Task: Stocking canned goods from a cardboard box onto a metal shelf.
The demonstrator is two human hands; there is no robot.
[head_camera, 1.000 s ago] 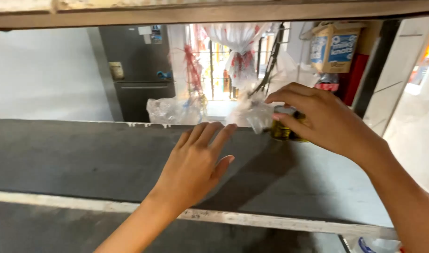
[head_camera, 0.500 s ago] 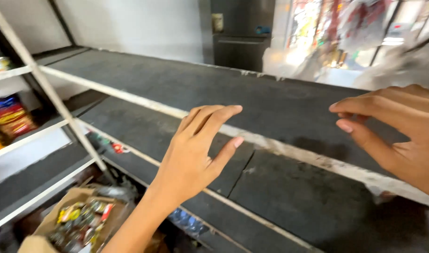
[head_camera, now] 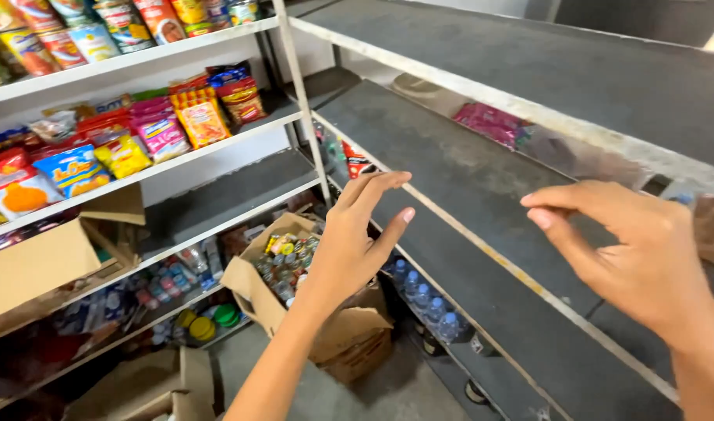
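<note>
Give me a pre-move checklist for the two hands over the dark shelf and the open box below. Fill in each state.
1. Left hand free of any load: ok, fingers spread, nothing in its grip.
2. Right hand free: ok, open and holding nothing.
3. Bare space on the dark shelf under the hands: ok, only a pink packet lies further back.
4. Open cardboard box on the floor reachable: ok, flaps open, small packets showing inside.
5. How full the box is: cannot tell, the left arm covers part of it.
6. Water bottles under the shelf out of the way: ok, beside the box.
</note>
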